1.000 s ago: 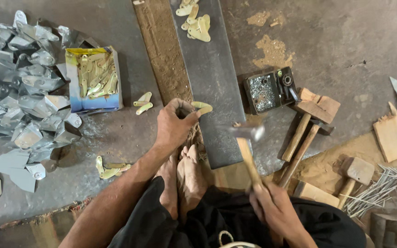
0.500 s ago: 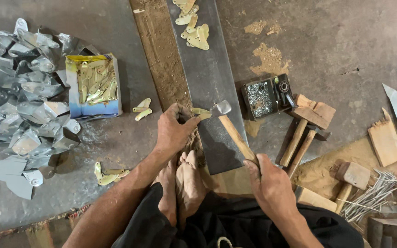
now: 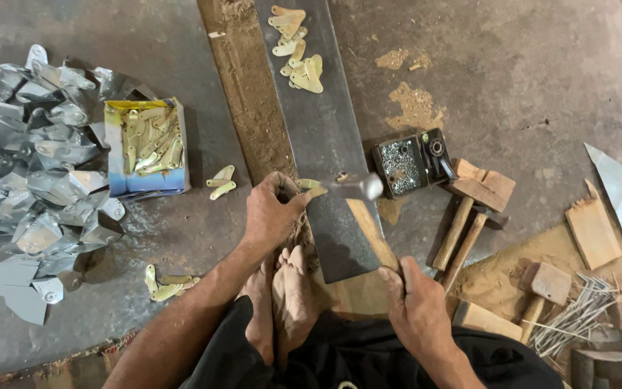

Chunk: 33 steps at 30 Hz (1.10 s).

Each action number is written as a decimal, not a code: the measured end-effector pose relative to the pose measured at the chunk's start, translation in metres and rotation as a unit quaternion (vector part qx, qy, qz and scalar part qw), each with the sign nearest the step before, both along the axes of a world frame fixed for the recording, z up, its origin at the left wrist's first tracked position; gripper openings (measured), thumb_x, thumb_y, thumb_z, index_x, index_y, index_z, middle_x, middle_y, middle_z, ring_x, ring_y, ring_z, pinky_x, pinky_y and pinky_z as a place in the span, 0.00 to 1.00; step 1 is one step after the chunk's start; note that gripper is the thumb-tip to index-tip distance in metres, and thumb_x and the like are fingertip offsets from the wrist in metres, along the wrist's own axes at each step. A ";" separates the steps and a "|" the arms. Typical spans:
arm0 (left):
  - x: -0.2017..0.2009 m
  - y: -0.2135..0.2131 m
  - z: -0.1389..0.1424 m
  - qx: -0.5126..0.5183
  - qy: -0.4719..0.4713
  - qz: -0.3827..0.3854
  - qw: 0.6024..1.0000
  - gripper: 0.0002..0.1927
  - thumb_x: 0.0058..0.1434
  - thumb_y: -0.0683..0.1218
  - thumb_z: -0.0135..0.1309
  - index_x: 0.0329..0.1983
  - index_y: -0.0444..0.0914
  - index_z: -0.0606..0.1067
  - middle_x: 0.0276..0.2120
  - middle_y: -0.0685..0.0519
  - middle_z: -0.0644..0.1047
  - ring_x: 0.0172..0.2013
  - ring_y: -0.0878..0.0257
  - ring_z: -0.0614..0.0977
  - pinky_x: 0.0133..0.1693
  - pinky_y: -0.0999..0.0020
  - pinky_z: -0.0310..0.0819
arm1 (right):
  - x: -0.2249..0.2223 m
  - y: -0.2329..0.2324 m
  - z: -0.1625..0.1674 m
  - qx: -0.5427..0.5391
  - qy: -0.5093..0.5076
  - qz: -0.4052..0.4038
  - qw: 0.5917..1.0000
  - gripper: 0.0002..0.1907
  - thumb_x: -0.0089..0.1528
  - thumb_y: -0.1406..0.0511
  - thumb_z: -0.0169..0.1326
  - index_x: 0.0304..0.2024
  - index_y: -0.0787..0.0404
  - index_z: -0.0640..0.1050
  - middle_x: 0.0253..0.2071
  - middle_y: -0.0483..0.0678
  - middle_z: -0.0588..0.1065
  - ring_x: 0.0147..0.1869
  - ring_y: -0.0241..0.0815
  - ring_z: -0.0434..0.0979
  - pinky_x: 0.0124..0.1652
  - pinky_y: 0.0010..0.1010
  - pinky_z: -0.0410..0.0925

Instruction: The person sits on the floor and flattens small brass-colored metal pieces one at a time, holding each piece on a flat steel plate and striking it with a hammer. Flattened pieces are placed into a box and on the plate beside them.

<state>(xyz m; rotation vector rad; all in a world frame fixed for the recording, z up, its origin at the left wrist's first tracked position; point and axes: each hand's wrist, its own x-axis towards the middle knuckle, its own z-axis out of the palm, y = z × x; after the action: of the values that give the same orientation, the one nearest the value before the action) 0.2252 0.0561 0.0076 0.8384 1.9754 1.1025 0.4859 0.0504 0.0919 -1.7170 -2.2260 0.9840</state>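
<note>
Hammer head down beside fingertips on the steel bar

Head view, hands first. Left hand (image 3: pixel 271 212) pinched around a small yellowish brass tab (image 3: pixel 309 189), pressing it flat on the near part of the long dark steel bar (image 3: pixel 329 140) lying across the floor. Right hand (image 3: pixel 417 306) clenched around the pale wooden handle of a metal-headed hammer (image 3: pixel 358 189), the head blurred, down at the tab and just beside the left fingertips. Two bare feet (image 3: pixel 286 295) tucked against the bar's near end.

Likely trouble, judged from this layout: a blow landing slightly left and catching the thumb or fingertips, since holding hand and striking face sit so close; a glancing strike flicking the small tab off the bar toward the feet; the bar shifting under impact, with only the feet bracing it.

Head view, counts. One hammer in hand. Two wooden mallets (image 3: pixel 473 205) side by side right of the bar, a third (image 3: pixel 541 292) further right by a bundle of thin wire rods (image 3: pixel 577 317), too many to count. One small black box of tiny metal bits (image 3: pixel 412 162). One blue and yellow carton (image 3: pixel 147 148) full of tabs, uncountable. About eight finished tabs (image 3: pixel 295 47) on the bar's far part, overlapping. Two loose tabs (image 3: pixel 219 182) beside the carton, three or so (image 3: pixel 167 283) near the left forearm. One large heap of grey sheet-metal offcuts (image 3: pixel 34 169) at the left
</note>
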 end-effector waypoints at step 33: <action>0.005 -0.007 0.025 -0.012 0.018 -0.018 1.000 0.14 0.52 0.48 0.68 0.27 0.36 0.76 0.21 0.50 0.79 0.23 0.64 0.80 0.30 0.63 0.75 | 0.003 -0.001 0.026 0.102 0.024 0.005 0.994 0.11 0.66 0.60 0.53 0.39 0.61 0.70 0.21 0.59 0.73 0.26 0.63 0.74 0.26 0.49 0.65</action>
<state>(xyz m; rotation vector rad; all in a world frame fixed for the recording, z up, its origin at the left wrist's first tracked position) 0.2301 0.0493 0.0325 0.8844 1.9904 1.0485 0.4888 0.0496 0.1177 -1.5786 -2.2195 0.7615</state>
